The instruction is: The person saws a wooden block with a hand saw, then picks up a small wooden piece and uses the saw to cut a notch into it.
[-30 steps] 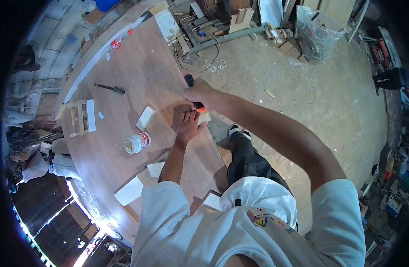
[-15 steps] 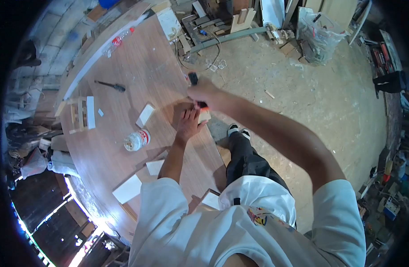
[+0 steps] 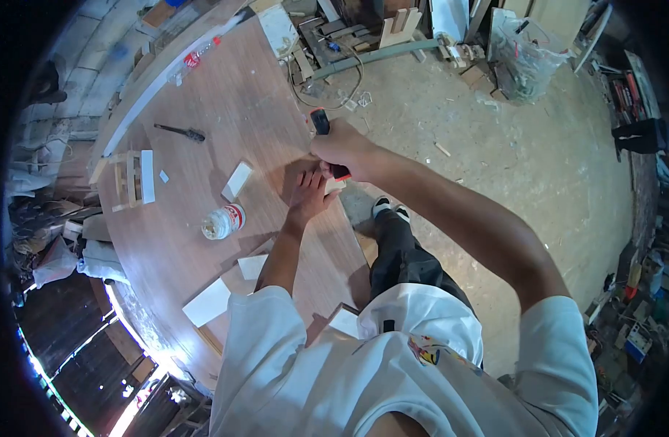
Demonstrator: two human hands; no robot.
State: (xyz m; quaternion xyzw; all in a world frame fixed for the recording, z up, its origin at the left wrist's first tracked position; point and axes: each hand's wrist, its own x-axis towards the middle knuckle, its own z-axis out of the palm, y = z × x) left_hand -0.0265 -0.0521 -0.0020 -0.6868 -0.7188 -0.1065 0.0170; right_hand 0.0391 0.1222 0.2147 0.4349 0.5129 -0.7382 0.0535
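My right hand is wrapped round a black tool with orange-red ends, near the table's edge. Its lower end reaches a small pale wood piece. My left hand lies on that piece with its fingers spread, pressing it to the wooden table. What exactly the tool's lower end touches is hidden by my hands. To the left lies a white block, with a jar with a red label below it.
White boards lie near my left arm. A dark thin tool, a small slatted wooden frame and a plastic bottle are farther off on the table. Scrap wood and a clear plastic bag stand on the floor.
The black tool and my right hand have shifted slightly to the right. My left hand stays on the wood piece, its position nearly the same.
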